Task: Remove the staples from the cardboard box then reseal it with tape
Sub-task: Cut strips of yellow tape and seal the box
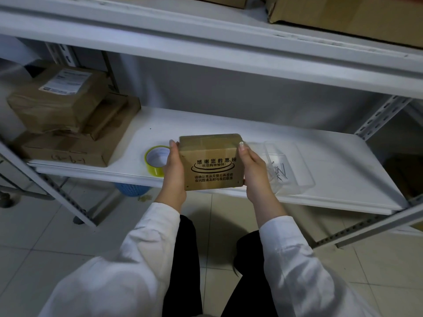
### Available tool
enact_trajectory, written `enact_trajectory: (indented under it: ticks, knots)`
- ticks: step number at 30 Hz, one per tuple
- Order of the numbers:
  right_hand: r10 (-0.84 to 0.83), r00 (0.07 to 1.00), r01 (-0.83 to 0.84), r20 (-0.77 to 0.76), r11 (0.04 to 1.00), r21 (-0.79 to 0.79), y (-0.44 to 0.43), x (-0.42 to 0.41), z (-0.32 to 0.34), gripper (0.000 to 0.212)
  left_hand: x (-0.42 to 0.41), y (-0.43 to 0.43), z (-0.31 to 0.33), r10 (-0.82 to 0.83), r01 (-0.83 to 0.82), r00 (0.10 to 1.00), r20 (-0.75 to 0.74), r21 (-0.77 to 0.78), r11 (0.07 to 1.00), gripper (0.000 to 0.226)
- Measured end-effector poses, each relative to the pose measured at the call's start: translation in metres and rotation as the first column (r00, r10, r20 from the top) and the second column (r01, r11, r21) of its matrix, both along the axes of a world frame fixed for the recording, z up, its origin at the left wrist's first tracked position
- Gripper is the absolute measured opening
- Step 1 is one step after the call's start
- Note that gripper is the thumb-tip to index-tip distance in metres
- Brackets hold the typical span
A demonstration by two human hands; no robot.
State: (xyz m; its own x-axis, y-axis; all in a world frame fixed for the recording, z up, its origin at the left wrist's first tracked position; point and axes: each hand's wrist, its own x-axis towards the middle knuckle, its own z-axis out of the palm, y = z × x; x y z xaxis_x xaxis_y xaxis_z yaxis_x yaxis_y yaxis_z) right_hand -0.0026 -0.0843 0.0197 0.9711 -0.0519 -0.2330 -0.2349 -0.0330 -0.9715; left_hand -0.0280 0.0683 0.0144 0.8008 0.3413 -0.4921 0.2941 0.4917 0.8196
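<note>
A small brown cardboard box (211,161) with black printed writing on its near face rests at the front edge of the white shelf (332,161). My left hand (174,172) grips its left side and my right hand (255,170) grips its right side. Tape shines across the box's top. A yellow roll of tape (155,160) lies on the shelf just left of my left hand. To the right, a clear plastic tray (283,165) holds several loose metal staples (279,171).
A stack of brown cardboard parcels (68,117) fills the shelf's left end. Another shelf (206,53) hangs close above, with boxes on it. A perforated metal upright (380,115) stands at the right. A blue basket (131,188) sits on the tiled floor below.
</note>
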Motion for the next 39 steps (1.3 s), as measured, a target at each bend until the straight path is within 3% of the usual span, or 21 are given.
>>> enact_trajectory:
  ticks: [3,7,11,15,18,22,28,33,39]
  knots:
    - [0.016,1.000,-0.017,0.012,1.000,0.027,-0.001,0.000,-0.001,0.032,-0.003,-0.003,0.001,-0.040,0.044,0.998,0.058,-0.072,0.996,0.051]
    - [0.055,0.998,-0.056,0.015,0.995,0.084,-0.003,-0.001,0.000,0.018,-0.003,-0.002,0.003,-0.015,0.024,0.994,0.108,-0.081,0.996,0.048]
    - [0.066,0.998,-0.068,0.025,0.988,0.139,-0.007,0.001,0.000,0.029,-0.004,-0.004,0.006,-0.004,-0.003,0.984,0.180,0.040,0.999,0.022]
    - [0.092,0.995,-0.098,0.035,0.969,0.228,-0.011,0.003,0.000,0.044,-0.005,-0.001,-0.003,-0.057,0.004,0.957,0.283,0.184,0.983,0.039]
    - [0.078,0.995,-0.095,0.066,0.943,0.318,-0.013,0.003,0.002,0.039,-0.006,-0.001,-0.008,-0.095,0.008,0.948,0.303,0.276,0.961,0.039]
    - [0.065,0.993,-0.097,0.096,0.919,0.382,-0.013,0.003,0.002,0.036,-0.008,-0.003,-0.011,-0.086,-0.008,0.930,0.356,0.252,0.968,0.043]
    - [0.063,0.992,-0.099,0.106,0.918,0.384,-0.011,0.003,-0.003,0.035,-0.006,-0.002,-0.011,-0.066,-0.046,0.902,0.426,0.247,0.968,0.030]
    - [0.045,0.994,-0.090,0.100,0.853,0.514,-0.012,0.004,-0.003,0.033,-0.007,-0.003,-0.018,-0.066,-0.038,0.866,0.496,0.196,0.980,0.037]
    - [-0.053,0.995,0.000,0.079,0.831,0.556,-0.010,0.004,-0.008,0.037,-0.009,-0.004,-0.025,-0.058,-0.036,0.862,0.503,0.176,0.984,0.042]
